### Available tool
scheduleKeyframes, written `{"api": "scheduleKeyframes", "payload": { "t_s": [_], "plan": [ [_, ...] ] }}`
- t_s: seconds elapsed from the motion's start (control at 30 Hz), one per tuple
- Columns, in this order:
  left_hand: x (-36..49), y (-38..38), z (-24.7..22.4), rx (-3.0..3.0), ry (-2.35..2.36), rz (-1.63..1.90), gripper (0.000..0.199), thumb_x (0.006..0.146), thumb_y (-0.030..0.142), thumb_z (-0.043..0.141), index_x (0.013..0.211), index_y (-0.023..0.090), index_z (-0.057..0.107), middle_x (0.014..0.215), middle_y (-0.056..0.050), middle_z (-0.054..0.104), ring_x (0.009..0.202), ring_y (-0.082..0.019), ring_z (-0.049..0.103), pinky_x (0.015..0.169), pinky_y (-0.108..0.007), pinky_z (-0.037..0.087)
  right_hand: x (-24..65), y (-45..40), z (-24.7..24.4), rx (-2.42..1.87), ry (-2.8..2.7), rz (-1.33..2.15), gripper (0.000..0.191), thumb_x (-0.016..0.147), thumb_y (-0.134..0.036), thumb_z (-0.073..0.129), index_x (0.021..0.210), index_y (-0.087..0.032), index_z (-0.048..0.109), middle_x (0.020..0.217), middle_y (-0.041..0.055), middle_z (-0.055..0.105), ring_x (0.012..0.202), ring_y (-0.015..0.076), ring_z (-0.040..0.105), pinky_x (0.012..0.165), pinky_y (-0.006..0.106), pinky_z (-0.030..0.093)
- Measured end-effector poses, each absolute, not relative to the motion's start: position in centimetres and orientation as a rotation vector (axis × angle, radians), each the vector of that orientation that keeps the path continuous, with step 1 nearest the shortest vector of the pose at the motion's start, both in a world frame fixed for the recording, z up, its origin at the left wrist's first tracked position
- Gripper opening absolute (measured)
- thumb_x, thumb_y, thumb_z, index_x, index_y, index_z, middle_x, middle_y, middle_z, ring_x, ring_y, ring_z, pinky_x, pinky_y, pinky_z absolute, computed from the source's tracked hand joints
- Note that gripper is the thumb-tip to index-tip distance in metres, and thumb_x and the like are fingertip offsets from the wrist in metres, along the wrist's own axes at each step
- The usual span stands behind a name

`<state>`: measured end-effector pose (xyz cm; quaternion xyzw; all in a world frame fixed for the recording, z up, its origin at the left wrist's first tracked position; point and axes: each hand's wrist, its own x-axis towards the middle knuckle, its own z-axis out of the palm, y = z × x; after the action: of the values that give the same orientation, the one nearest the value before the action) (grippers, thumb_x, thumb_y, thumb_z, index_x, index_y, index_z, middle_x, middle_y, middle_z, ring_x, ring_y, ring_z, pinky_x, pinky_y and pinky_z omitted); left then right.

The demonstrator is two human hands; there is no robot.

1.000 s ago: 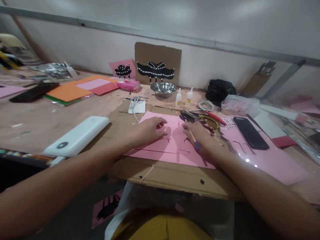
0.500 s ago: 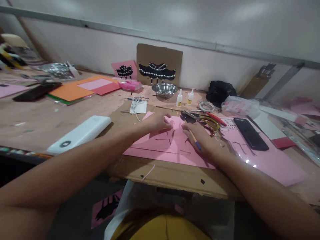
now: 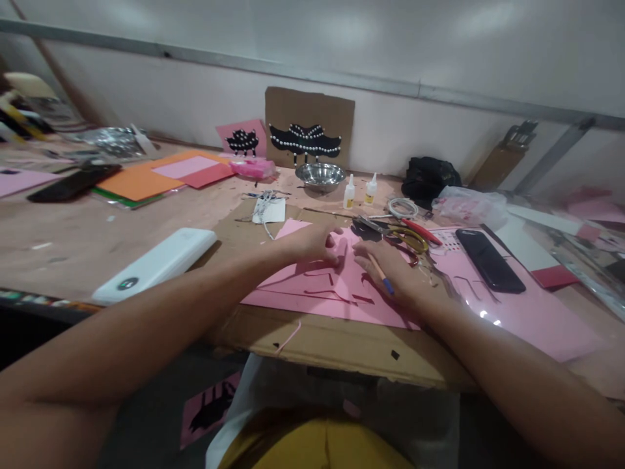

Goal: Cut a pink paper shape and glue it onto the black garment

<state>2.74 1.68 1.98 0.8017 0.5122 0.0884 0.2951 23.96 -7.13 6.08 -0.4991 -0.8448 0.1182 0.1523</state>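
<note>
A pink paper sheet [image 3: 293,283] with several slits cut in it lies on another pink sheet [image 3: 273,301], bulging up between my hands. My left hand [image 3: 317,246] has its fingers curled at the far left part of the upper sheet, apparently gripping it; the fingertips are partly hidden. My right hand [image 3: 390,268] rests across from it, touching the same paper, with a blue-ended pen [image 3: 387,284] held along its fingers. Beyond the right hand are scissors with yellowish handles [image 3: 413,240], a red-handled tool [image 3: 420,230] and black scraps [image 3: 364,229].
Cardboard [image 3: 336,345] lies beneath the paper. A white power bank [image 3: 156,264] is on the left, a black phone [image 3: 491,260] on the right. Behind stand a metal bowl [image 3: 321,174], glue bottles [image 3: 349,194] and a beaded black cut-out [image 3: 305,140] on cardboard.
The upper pink sheet bulges more between my hands, and its slits gape wider. My left hand has shifted slightly right; my right hand stays nearly in place with the pen.
</note>
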Motion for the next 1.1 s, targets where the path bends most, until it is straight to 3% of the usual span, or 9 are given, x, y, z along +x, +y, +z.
{"api": "scheduleKeyframes", "payload": {
  "t_s": [0.27, 0.4, 0.57, 0.77, 0.97, 1.1],
  "plan": [
    [2.6, 1.7, 1.5, 2.122, 1.425, 0.374, 0.078, 0.064, 0.037, 0.077, 0.135, 0.015, 0.056, 0.119, -0.013, 0.068, 0.1, -0.026, 0.065, 0.079, -0.032, 0.05, 24.6, -5.4, 3.9, -1.333, -2.224, 0.47, 0.03, 0.1, -0.034, 0.048, 0.118, -0.019, 0.068, 0.124, 0.0095, 0.07, 0.112, 0.0237, 0.065, 0.099, 0.037, 0.048],
    [2.6, 1.3, 1.3, 2.113, 1.373, 0.404, 0.079, 0.065, 0.04, 0.077, 0.138, 0.019, 0.054, 0.111, -0.008, 0.07, 0.095, -0.025, 0.066, 0.077, -0.032, 0.051, 25.0, -3.4, 1.9, -1.282, -2.148, 0.413, 0.029, 0.096, -0.031, 0.055, 0.12, -0.019, 0.066, 0.122, 0.0106, 0.07, 0.112, 0.0242, 0.064, 0.102, 0.04, 0.047],
    [2.1, 0.7, 0.6, 2.103, 1.405, 0.5, 0.091, 0.058, 0.047, 0.084, 0.138, 0.018, 0.052, 0.118, -0.011, 0.066, 0.104, -0.028, 0.064, 0.08, -0.035, 0.051, 25.1, -0.9, 0.9, -1.276, -2.167, 0.392, 0.032, 0.093, -0.026, 0.059, 0.124, -0.022, 0.065, 0.121, 0.0097, 0.069, 0.11, 0.0235, 0.064, 0.099, 0.041, 0.049],
    [2.1, 0.7, 0.2, 2.211, 1.384, 0.536, 0.081, 0.057, 0.047, 0.085, 0.128, 0.019, 0.058, 0.115, -0.01, 0.066, 0.099, -0.027, 0.063, 0.077, -0.036, 0.05, 24.3, 1.7, 2.5, -1.321, -2.364, 0.42, 0.027, 0.088, -0.022, 0.068, 0.115, -0.017, 0.068, 0.113, 0.0115, 0.072, 0.099, 0.023, 0.066, 0.089, 0.037, 0.05],
    [2.3, 0.5, 0.6, 2.234, 1.322, 0.586, 0.083, 0.06, 0.037, 0.084, 0.135, 0.024, 0.054, 0.11, -0.007, 0.066, 0.092, -0.025, 0.063, 0.072, -0.033, 0.048, 22.5, 3.0, 3.5, -1.467, -2.415, 0.494, 0.029, 0.083, -0.014, 0.07, 0.112, -0.014, 0.069, 0.102, 0.0111, 0.073, 0.084, 0.0195, 0.065, 0.078, 0.03, 0.048],
    [2.5, 0.4, 0.9, 2.191, 1.312, 0.559, 0.078, 0.06, 0.034, 0.083, 0.133, 0.024, 0.056, 0.101, -0.006, 0.068, 0.084, -0.023, 0.064, 0.063, -0.031, 0.045, 21.8, 2.6, 4.3, -1.549, -2.382, 0.629, 0.027, 0.078, -0.005, 0.064, 0.102, -0.014, 0.072, 0.085, 0.0075, 0.073, 0.065, 0.0145, 0.061, 0.061, 0.025, 0.043]
  ]
}}
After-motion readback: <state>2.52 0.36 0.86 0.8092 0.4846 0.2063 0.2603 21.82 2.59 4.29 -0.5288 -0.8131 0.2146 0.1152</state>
